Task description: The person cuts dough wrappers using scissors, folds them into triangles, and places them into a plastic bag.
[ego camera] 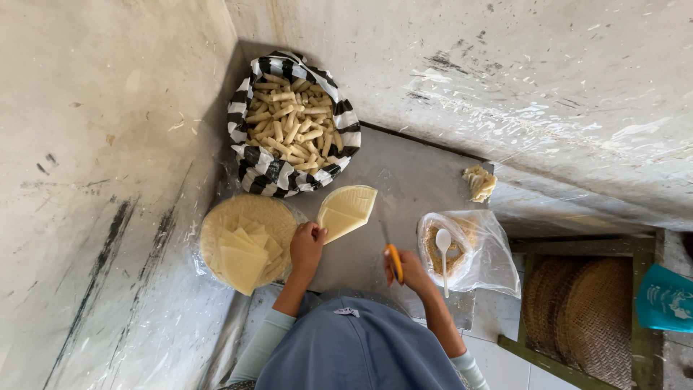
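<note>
On slab | left grip [307,245] clamps wrapper [346,211], tip toward it | right grip [411,271] clamps knife [394,262]

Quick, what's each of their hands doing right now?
Left hand: closed on the corner of a pale yellow wrapper sheet.
Right hand: closed around an orange-handled knife.

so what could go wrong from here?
1. The right hand grips an orange-handled knife close to the left hand pinching the pale wrapper; a slip could nick fingers.
2. The wrapper lifts off the board, so it might tear.
3. The spoon stands loose in the open filling bag, which could tip.
</note>
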